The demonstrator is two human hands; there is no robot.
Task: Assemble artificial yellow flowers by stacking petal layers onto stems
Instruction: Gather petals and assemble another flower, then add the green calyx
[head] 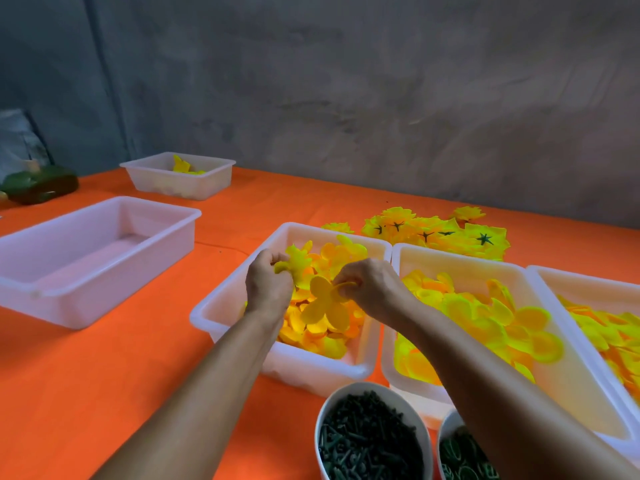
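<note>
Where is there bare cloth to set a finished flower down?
Bare orange tablecloth lies between the empty white tub and the petal-filled white tub. The right is crowded: petal tubs edge to edge, the finished yellow flowers behind them.

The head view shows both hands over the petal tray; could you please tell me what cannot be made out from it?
- Stem, head view: whether the left hand holds one is hidden by its curled fingers and the partly built flower.
- Right-hand tray, head view: cut off by the frame edge.
- Small bowl, head view: its green contents are mostly covered by the right forearm.
- Dark green object at far left: too blurred to identify.
</note>
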